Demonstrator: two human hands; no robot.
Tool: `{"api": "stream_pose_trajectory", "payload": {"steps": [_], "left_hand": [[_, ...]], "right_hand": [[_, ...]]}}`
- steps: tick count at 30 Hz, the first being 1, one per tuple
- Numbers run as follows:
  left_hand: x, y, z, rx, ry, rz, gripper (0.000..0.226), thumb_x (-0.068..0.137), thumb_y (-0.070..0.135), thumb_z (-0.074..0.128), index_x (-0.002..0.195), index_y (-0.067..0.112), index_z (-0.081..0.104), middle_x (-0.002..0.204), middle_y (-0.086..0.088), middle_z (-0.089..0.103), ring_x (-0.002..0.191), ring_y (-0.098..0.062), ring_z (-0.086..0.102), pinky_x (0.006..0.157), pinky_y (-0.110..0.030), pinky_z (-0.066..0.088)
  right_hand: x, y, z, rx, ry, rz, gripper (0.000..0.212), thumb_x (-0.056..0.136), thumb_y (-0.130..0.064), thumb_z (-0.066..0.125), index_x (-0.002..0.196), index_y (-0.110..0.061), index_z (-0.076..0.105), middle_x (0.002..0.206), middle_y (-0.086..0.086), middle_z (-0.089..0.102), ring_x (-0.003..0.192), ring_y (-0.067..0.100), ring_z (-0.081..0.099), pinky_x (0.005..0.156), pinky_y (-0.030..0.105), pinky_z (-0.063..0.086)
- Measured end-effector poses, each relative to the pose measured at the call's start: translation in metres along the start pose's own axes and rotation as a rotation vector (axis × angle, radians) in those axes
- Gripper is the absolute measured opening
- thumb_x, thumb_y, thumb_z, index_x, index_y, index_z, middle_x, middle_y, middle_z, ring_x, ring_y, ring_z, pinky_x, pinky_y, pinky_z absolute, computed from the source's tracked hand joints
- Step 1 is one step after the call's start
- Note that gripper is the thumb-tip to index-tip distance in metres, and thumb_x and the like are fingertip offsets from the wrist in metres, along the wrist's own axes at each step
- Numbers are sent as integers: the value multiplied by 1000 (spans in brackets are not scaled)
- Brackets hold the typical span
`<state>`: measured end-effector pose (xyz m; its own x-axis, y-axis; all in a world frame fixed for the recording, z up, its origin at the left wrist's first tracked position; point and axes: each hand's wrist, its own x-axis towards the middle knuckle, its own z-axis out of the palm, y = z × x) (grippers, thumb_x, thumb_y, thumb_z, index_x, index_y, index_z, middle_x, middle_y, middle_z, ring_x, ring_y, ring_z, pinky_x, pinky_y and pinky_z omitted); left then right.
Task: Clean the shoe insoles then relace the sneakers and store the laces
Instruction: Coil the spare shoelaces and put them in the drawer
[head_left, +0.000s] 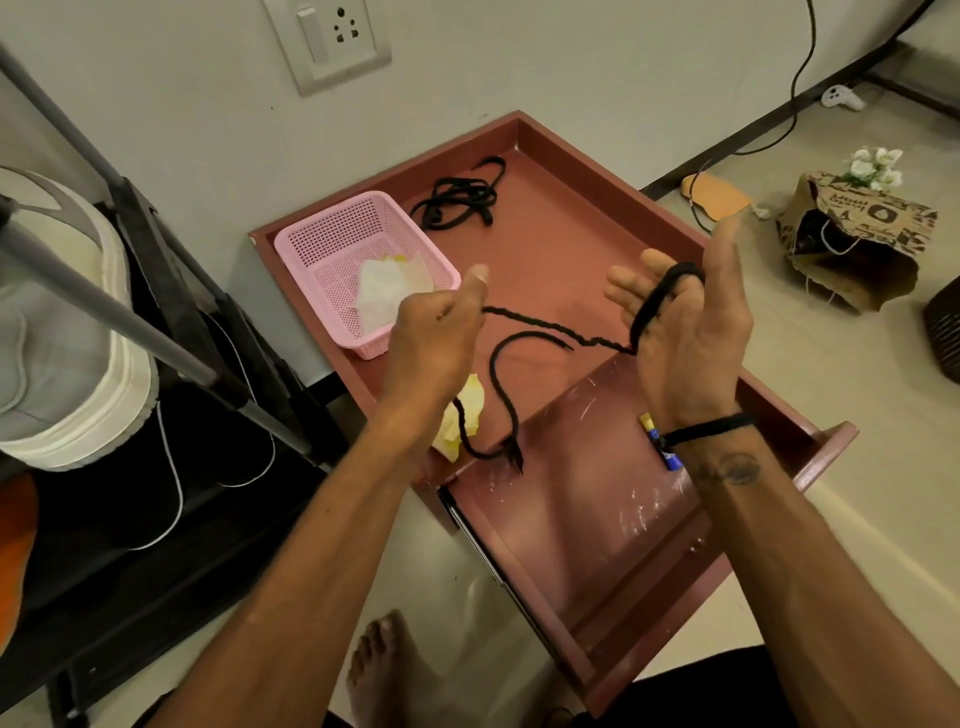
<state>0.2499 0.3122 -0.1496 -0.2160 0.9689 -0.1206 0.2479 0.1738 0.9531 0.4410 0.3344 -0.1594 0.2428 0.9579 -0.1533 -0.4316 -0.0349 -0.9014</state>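
Observation:
A black shoelace (550, 325) stretches between my two hands above a red-brown tabletop (571, 249). My left hand (441, 332) grips one part of it in a fist, thumb up. Several loops of the lace are wound round the fingers of my right hand (685, 322), which is held upright with the palm toward me. The lace's loose end (498, 410) hangs down in a curve over the open drawer (597, 519). A second black lace (460, 200) lies bundled at the back of the tabletop. A grey and white sneaker (62, 332) sits on the black rack at left.
A pink mesh basket (332, 234) holding crumpled white and yellow cloth stands on the tabletop's left. A yellow cloth (462, 415) lies at the drawer's edge. An orange insole (719, 195) and a paper bag (857, 244) lie on the floor at right. My bare foot (384, 670) is below.

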Motion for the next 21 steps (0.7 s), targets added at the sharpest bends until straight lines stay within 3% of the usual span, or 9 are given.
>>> {"api": "stream_pose_trajectory", "payload": {"steps": [2, 6, 8, 10, 12, 14, 16, 21], "left_hand": [[-1, 5, -2, -140, 38, -22, 60, 105, 50, 53, 56, 23, 33, 52, 6, 28, 50, -11, 28, 62, -32, 42], [-3, 14, 1, -306, 45, -65, 59, 105, 53, 51, 59, 21, 35, 52, 4, 28, 48, -9, 30, 58, -21, 51], [-4, 16, 2, -332, 33, -67, 58, 104, 55, 50, 60, 22, 34, 55, 3, 26, 49, -10, 27, 53, -22, 48], [-5, 17, 1, -339, 36, -60, 57, 104, 57, 51, 62, 23, 31, 57, 1, 24, 52, -12, 22, 47, -23, 34], [-4, 18, 0, -345, 60, -65, 58, 103, 57, 54, 62, 24, 28, 58, 0, 22, 54, -16, 15, 49, -29, 20], [-3, 18, -3, -345, 97, -65, 60, 102, 56, 54, 60, 24, 27, 57, 1, 22, 53, -15, 14, 50, -31, 17], [-2, 16, -6, -325, 133, -60, 60, 102, 56, 54, 59, 24, 27, 56, 2, 23, 52, -13, 16, 48, -29, 18], [1, 4, -6, -117, 153, -74, 61, 102, 58, 55, 59, 24, 29, 55, 6, 25, 47, -10, 21, 47, -26, 22]], "right_hand": [[2, 2, 0, -72, -14, -1, 129, 52, -92, 66, 145, -5, 45, 137, 28, 56, 115, 35, 66, 97, 42, 56], [-7, 12, 0, -362, -161, 124, 95, 77, -86, 40, 125, -7, 60, 117, 21, 71, 105, 27, 71, 105, 53, 49], [-13, 17, 2, -621, -316, 192, 96, 76, -94, 30, 115, -14, 67, 103, 6, 77, 102, 21, 72, 109, 55, 42], [-20, 20, 5, -701, -488, 277, 103, 78, -95, 24, 106, -7, 69, 97, 6, 77, 96, 22, 72, 105, 56, 46], [-24, 19, 9, -624, -625, 409, 102, 86, -88, 18, 100, 1, 65, 89, 16, 70, 83, 29, 65, 97, 51, 53], [-27, 14, 10, -497, -781, 584, 103, 87, -88, 16, 99, 3, 64, 82, 23, 60, 73, 32, 57, 86, 44, 52], [-27, 6, 8, -308, -942, 733, 103, 87, -87, 14, 98, 3, 61, 76, 18, 53, 67, 30, 50, 90, 47, 49], [-36, -11, 11, 138, -1095, 778, 94, 88, -85, 7, 88, -1, 50, 68, 10, 39, 61, 28, 27, 91, 47, 45]]}}
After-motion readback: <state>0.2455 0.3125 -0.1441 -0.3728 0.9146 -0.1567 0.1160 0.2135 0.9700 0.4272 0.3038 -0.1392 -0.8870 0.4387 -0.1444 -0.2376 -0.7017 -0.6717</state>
